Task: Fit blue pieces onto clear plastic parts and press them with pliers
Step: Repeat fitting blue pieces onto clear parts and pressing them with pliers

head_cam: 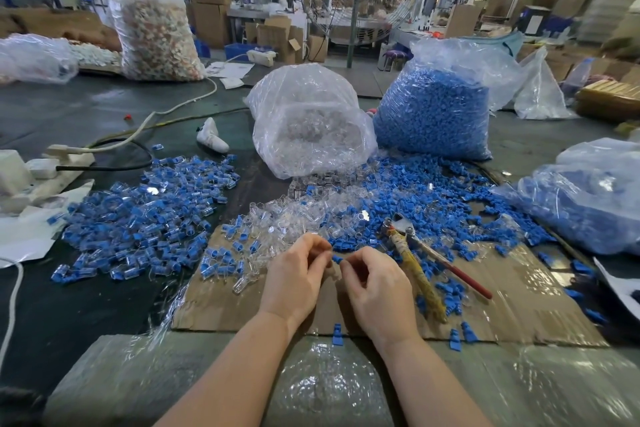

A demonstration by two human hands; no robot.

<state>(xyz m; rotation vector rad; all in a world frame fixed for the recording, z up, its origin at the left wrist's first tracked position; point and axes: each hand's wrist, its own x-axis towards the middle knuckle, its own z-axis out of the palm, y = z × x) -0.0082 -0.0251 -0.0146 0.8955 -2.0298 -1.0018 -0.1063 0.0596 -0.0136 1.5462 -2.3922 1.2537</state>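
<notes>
- Step in hand, as we judge it: seating one blue piece point(337, 259) on a clear plastic part point(329, 267) before any pressing.
- We bring the two together square, the blue piece pushed straight along the clear part's opening. A tilted start would likely jam or pop off once squeezed.
- Left hand point(298, 276): fingers curled, tips pinching the clear part. Most of that part is hidden behind the fingers.
- Right hand point(375, 291): fingers curled, thumb and forefinger pinching the blue piece, which sits between the two sets of fingertips, touching or nearly touching the clear part.
- Both wrists hover above the cardboard sheet point(512, 305), forearms converging towards the pinch.
- Just right of the grip: pliers point(420, 263) lie on the cardboard, untouched, handles towards us.
- Beyond the grip: loose clear parts point(294, 215) and loose blue pieces point(415, 191).
- Left and beyond: pile of fitted pieces point(145, 204).
- Farthest: bag of clear parts point(311, 125) and bag of blue pieces point(433, 114).
</notes>
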